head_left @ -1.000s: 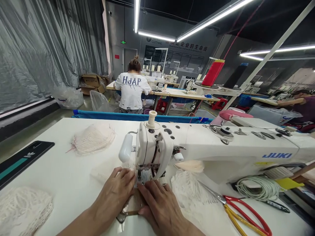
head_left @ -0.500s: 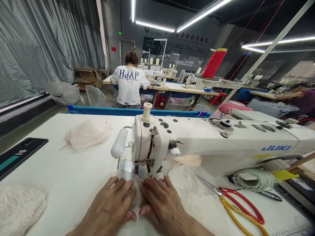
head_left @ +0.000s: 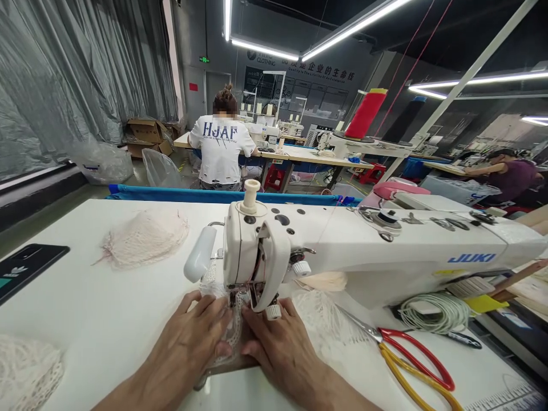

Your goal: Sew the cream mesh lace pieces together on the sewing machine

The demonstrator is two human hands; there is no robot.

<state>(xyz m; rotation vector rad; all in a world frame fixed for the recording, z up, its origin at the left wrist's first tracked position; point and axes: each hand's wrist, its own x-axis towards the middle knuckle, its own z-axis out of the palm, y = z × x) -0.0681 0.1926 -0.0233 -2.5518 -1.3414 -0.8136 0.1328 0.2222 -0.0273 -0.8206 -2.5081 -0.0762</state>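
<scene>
A piece of white lace (head_left: pixel 233 331) lies under the needle area of the white sewing machine (head_left: pixel 252 251). On its left side my left hand (head_left: pixel 194 328) is closed, fingers bent and pressed onto the lace, thumb tucked inward. My right hand (head_left: pixel 280 337) is likewise closed on the lace's right side, fingertips close to the presser foot (head_left: pixel 240 298). Parts of the lace are hidden beneath both hands. More white lace (head_left: pixel 319 317) spreads to the right of my right hand. Scissors (head_left: pixel 411 354) with red and yellow handles lie beyond it, their blades toward the lace.
A pale lace cup-shaped piece (head_left: pixel 145 237) and a dark phone-like box (head_left: pixel 32 268) lie on the left; another lace piece (head_left: pixel 29 371) sits nearer. A cord coil (head_left: pixel 434 314) rests under the machine arm. A co-worker (head_left: pixel 222 142) sits ahead, facing away.
Both hands have moved slightly forward with the lace, closer to the needle. A darker surface now shows below the lace between my hands. The view has shifted a little.
</scene>
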